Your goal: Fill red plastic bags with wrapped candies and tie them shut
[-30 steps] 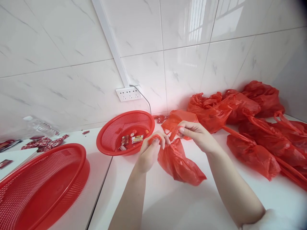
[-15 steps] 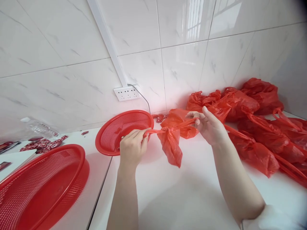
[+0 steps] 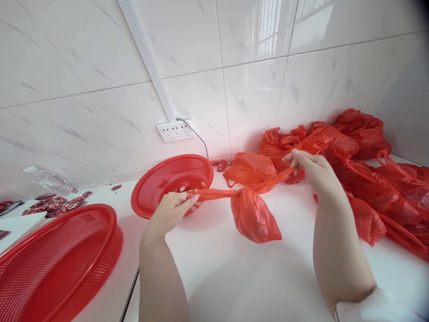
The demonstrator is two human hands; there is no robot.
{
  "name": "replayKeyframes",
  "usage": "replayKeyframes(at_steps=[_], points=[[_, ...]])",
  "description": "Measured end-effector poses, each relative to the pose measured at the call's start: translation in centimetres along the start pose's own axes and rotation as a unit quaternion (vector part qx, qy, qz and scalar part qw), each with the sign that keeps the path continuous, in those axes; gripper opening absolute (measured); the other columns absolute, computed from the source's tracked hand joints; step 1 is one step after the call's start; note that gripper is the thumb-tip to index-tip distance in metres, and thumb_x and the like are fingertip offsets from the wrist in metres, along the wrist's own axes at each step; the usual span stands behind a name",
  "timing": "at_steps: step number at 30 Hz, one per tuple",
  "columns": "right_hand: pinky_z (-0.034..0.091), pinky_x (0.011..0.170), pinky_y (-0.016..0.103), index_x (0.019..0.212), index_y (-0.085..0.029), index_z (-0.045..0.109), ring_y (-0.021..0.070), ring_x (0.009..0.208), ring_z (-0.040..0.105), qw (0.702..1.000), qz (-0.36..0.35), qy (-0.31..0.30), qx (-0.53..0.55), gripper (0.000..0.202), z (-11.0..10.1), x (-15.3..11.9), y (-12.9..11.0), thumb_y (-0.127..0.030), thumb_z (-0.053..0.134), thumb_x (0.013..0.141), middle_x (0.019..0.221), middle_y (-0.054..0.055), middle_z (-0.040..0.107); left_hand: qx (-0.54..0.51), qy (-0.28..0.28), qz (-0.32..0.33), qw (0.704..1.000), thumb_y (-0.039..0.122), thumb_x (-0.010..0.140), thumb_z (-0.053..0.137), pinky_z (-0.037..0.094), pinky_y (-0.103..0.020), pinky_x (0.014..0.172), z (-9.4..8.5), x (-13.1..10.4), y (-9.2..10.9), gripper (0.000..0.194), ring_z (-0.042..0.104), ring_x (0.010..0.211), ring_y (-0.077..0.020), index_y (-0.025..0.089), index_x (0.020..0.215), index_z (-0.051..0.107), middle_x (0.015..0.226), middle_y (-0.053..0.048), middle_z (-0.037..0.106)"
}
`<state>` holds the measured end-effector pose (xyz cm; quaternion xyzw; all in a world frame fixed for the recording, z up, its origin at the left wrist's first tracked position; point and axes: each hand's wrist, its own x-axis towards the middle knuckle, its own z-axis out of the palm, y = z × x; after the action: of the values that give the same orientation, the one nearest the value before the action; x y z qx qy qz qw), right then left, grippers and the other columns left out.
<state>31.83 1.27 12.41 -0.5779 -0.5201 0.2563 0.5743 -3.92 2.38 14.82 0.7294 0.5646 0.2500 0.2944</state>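
A filled red plastic bag (image 3: 255, 219) hangs between my hands, its neck drawn tight and its body bulging below. My left hand (image 3: 169, 210) pinches one twisted end of it, in front of a round red basket (image 3: 137, 199). On the other side, my right hand (image 3: 310, 167) is closed on the opposite end, stretched up and to the right. Behind the held bag lies another red plastic bag (image 3: 250, 164), looking flat and loose. Small wrapped pieces show inside the round basket; what the held bag contains is hidden.
Several tied red bags (image 3: 365, 179) are heaped along the right and back of the white table (image 3: 241, 286). A larger red basket (image 3: 67, 268) stands at the left front. Red packets (image 3: 55, 205) and a clear bottle (image 3: 50, 179) lie behind it. A power strip (image 3: 174, 131) is on the wall.
My hands have moved apart, left hand to the left and right hand to the right, pulling the bag's ends taut. The bag's body now hangs fuller and slightly further right.
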Motion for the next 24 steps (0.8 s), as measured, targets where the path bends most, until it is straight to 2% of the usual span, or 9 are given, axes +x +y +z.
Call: replayKeyframes(at_steps=[3,5,7,11,12,15,19,22,24], points=[[0.047,0.066,0.033,0.071,-0.021,0.063,0.0196,0.071,0.06,0.981,-0.016,-0.118,-0.15,0.035,0.3,-0.6,-0.8,-0.053,0.057,0.085,0.077,0.003,0.065,0.047,-0.082,-0.054,0.994,0.054,0.076,0.06,0.035,-0.026,0.05,0.0,-0.1,-0.1,0.036,0.055,0.056,-0.0185,0.022,0.062,0.07,0.058,-0.001,0.061],[0.047,0.071,0.034,0.081,-0.022,0.064,0.0208,0.079,0.062,0.974,-0.045,-0.112,-0.191,0.027,1.3,-1.0,-1.2,-0.048,0.057,0.086,0.087,0.004,0.067,0.065,-0.1,-0.07,0.99,0.052,0.072,0.064,0.04,-0.027,0.055,0.2,0.0,-0.1,0.031,0.062,0.067,-0.0222,0.024,0.079,0.074,0.071,-0.002,0.068],[0.048,0.073,0.035,0.092,-0.024,0.064,0.0222,0.087,0.063,0.97,-0.072,-0.121,-0.199,0.024,3.0,-1.4,-1.3,-0.045,0.059,0.085,0.097,0.005,0.068,0.071,-0.095,-0.079,0.99,0.052,0.07,0.066,0.045,-0.029,0.064,0.5,0.1,-0.1,0.043,0.066,0.085,-0.027,0.028,0.105,0.072,0.093,-0.005,0.072],[0.049,0.065,0.033,0.104,-0.027,0.064,0.0249,0.085,0.063,0.893,-0.047,-0.368,-0.253,0.05,6.5,-2.3,-0.1,-0.041,0.082,0.06,0.1,0.005,0.066,0.12,-0.088,-0.091,0.985,0.057,0.078,0.055,0.047,-0.034,0.078,1.1,0.2,0.6,0.056,0.062,0.105,-0.0317,0.028,0.125,0.062,0.113,-0.01,0.069],[0.049,0.062,0.032,0.105,-0.027,0.064,0.0246,0.082,0.063,0.879,-0.032,-0.393,-0.268,0.056,7.0,-2.3,0.5,-0.035,0.085,0.053,0.1,0.005,0.066,0.133,-0.092,-0.087,0.983,0.057,0.08,0.052,0.047,-0.035,0.08,1.3,0.2,0.8,0.055,0.061,0.108,-0.0317,0.027,0.125,0.062,0.115,-0.01,0.068],[0.048,0.056,0.031,0.096,-0.026,0.067,0.0226,0.075,0.062,0.896,-0.016,-0.339,-0.287,0.056,6.5,-1.5,2.2,-0.015,0.085,0.044,0.094,0.004,0.065,0.148,-0.111,-0.073,0.98,0.055,0.082,0.049,0.047,-0.035,0.081,1.6,0.3,1.1,0.053,0.062,0.106,-0.0302,0.026,0.125,0.061,0.112,-0.01,0.068],[0.043,0.049,0.03,0.059,-0.023,0.062,0.0175,0.053,0.057,0.915,0.041,-0.28,-0.287,0.019,1.2,0.1,2.7,-0.007,0.072,0.058,0.056,0.0,0.059,0.158,-0.114,-0.047,0.98,0.054,0.083,0.048,0.048,-0.035,0.077,2.0,0.7,0.9,0.052,0.064,0.098,-0.0295,0.024,0.123,0.062,0.102,-0.01,0.07],[0.044,0.055,0.032,0.068,-0.023,0.065,0.0176,0.058,0.059,0.935,0.065,-0.201,-0.285,0.014,-3.7,-0.6,1.2,-0.01,0.062,0.074,0.063,0.001,0.064,0.173,-0.117,-0.043,0.977,0.052,0.084,0.047,0.048,-0.036,0.077,2.2,0.9,1.0,0.049,0.065,0.097,-0.0297,0.024,0.121,0.063,0.101,-0.01,0.07],[0.047,0.066,0.033,0.08,-0.022,0.068,0.0185,0.07,0.061,0.973,0.03,-0.091,-0.212,0.009,-6.2,-2.1,-0.2,-0.018,0.06,0.083,0.078,0.003,0.069,0.181,-0.122,-0.049,0.975,0.052,0.084,0.047,0.048,-0.036,0.078,2.4,1.0,1.3,0.048,0.065,0.097,-0.0295,0.024,0.118,0.064,0.101,-0.009,0.07]])
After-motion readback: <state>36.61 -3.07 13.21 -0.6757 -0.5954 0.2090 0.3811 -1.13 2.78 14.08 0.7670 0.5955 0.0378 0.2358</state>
